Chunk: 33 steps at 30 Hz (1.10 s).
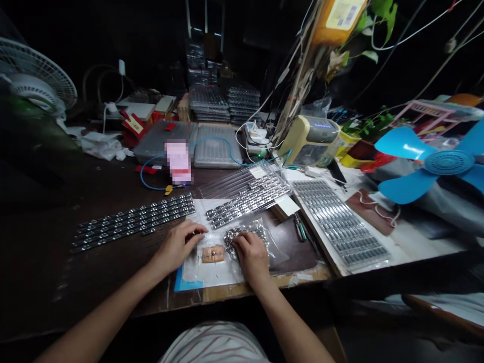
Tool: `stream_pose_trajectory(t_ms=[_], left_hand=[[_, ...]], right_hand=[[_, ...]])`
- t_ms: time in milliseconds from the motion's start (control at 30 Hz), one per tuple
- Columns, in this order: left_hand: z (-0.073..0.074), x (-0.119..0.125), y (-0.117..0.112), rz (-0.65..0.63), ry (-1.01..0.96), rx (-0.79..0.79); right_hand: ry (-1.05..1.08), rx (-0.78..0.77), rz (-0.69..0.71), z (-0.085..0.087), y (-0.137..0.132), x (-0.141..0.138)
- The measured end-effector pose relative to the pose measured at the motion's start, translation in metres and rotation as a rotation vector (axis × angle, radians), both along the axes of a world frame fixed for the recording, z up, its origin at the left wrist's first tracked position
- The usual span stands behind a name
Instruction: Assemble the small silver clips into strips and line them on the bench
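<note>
Head cam, one view, dim room, edges dark. The person's left hand (179,246) sits over a white paper sheet (212,269), fingers loosely curled, tips by the bag's edge; can't tell if it pinches anything small. The right hand (251,257) lies curled on a clear plastic bag of silvery metal pieces (244,238), fingers together, pressing on or gripping it, can't tell which; the hand hides part of the bag. Bag sits on the paper, just beside a small tan rectangular pad w/ tiny metal bits (212,254), btw the hands and slightly nearer the left one. Blue card edge (187,285) peeks out under the paper.

On the dark wooden tabletop (45,262): rows of slim silver metal strips (132,222) left of the hands, more strips on a clear plastic sleeve (247,194) ahead. Right: long silver-ribbed tray (338,222), green-handled hand tool (300,229), partly hidden. Bg: stacked clear trays (219,103), pixelated upright object (178,161), unreadable, w/ blue cable (151,174). Cream device (310,141) further right. Blue fan (427,161) cut off by right edge, white fan (38,75) dim at left.
</note>
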State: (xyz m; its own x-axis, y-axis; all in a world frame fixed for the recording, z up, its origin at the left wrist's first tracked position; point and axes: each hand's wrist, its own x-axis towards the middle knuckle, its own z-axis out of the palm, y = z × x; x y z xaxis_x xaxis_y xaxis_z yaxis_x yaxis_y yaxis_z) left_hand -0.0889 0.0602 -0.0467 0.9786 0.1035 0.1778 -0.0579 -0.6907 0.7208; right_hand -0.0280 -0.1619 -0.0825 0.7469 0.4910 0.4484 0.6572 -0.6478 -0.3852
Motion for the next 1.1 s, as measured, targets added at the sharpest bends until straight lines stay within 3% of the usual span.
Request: stream_pose_trajectory(t_ms=[133,333,800,1100], left_hand=[[-0.017,-0.024,-0.022,0.074,0.06,-0.031],[-0.035,-0.027,-0.037,0.059,-0.072,-0.019],[-0.033,-0.028,-0.043,0.036,-0.082,0.144],[-0.033,-0.027,-0.037,0.161,-0.146,-0.059]], right_hand=[[0.025,0.099,0.015,-0.002,-0.002,0.001],[0.066,0.156,0.062,-0.005,-0.004,0.001],[0.083,0.133,0.085,-0.004,-0.004,0.001],[0.164,0.047,0.139,0.013,0.021,-0.019]])
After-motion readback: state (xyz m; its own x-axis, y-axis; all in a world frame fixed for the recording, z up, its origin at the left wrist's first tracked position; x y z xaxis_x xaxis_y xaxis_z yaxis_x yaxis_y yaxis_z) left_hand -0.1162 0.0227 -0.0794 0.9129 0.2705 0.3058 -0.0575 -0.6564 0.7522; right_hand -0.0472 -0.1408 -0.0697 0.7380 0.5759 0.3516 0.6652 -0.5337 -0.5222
